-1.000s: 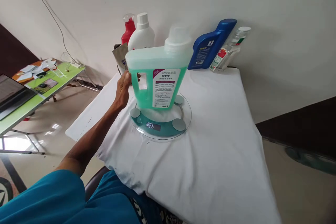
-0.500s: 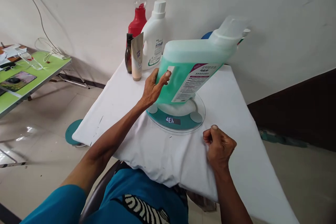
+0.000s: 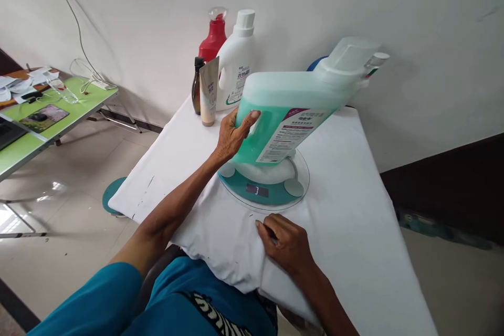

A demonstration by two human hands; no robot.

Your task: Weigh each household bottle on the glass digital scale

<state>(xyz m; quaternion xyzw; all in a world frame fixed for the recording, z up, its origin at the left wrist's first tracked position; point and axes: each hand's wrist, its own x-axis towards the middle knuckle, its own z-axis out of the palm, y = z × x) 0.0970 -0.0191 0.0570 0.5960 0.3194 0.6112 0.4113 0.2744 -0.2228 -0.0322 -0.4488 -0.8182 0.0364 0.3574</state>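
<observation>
My left hand (image 3: 233,135) grips the handle of a large jug of green liquid (image 3: 291,110) with a clear cap and a white and purple label. The jug is tilted to the right, its base over a round glass scale (image 3: 266,191) with a teal base and a small display. My right hand (image 3: 285,241) rests palm down on the white tablecloth (image 3: 346,220) just in front of the scale, fingers pressed on the cloth, holding nothing.
At the back of the table stand a red spray bottle (image 3: 214,37), a white detergent bottle (image 3: 237,63), a dark small bottle (image 3: 196,86) and a beige tube (image 3: 208,92). A blue bottle is mostly hidden behind the jug. A green table (image 3: 47,126) with a laptop stands at the left.
The jug went from upright on the scale to tilted right. My right hand came into view as a fist, then moved left and flattened onto the cloth before the scale.
</observation>
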